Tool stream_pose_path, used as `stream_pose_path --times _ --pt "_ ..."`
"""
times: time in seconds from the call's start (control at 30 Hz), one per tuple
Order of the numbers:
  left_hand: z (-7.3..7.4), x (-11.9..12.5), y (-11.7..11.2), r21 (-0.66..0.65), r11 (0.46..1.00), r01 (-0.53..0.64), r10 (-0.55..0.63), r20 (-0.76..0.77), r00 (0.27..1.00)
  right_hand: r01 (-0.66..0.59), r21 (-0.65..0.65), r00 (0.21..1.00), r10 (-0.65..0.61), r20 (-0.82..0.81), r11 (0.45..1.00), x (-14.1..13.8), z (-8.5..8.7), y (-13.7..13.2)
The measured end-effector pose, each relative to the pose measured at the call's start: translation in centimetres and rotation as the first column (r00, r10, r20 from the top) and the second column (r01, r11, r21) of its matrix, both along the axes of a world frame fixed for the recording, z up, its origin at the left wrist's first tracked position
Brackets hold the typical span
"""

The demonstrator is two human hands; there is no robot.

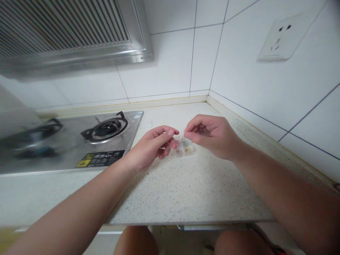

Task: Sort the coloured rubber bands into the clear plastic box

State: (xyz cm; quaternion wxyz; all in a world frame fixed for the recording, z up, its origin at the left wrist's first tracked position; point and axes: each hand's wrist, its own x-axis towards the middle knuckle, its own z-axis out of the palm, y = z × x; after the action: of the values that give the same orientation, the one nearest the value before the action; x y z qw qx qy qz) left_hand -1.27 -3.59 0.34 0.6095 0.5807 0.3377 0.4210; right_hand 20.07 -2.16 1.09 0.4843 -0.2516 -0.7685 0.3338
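Note:
A small clear plastic bag (186, 148) with a few small pieces inside hangs just above the speckled countertop (186, 191), near its middle. My right hand (212, 136) pinches the bag's top edge between thumb and forefinger. My left hand (152, 147) pinches the bag's left side, its other fingers curled under. Both hands meet at the bag, wrists apart.
A steel gas hob (79, 141) with a black burner (107, 128) lies to the left, with a range hood (71, 32) above it. White tiled walls close the corner behind and to the right, with a wall socket (283, 37). The counter's front edge runs near my knees.

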Motion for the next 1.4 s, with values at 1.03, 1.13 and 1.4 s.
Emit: stream_pose_path --times 1.03,1.13,1.4 --pt "-3.4 -2.0 3.3 0.429 0.885 0.183 0.254 -0.772 0.582 0.187 -0.065 0.796 -0.112 0.595 0.980 -0.1 -2.4 2.5" --pt "-3.4 -2.0 3.4 0.437 0.882 0.174 0.263 -0.764 0.589 0.198 0.030 0.725 -0.167 0.669 0.980 -0.4 -2.3 2.2" --pt "-3.2 -2.1 3.3 0.440 0.878 0.186 0.260 -0.766 0.588 0.288 0.115 0.729 -0.295 0.618 0.951 1.0 -1.9 3.2"
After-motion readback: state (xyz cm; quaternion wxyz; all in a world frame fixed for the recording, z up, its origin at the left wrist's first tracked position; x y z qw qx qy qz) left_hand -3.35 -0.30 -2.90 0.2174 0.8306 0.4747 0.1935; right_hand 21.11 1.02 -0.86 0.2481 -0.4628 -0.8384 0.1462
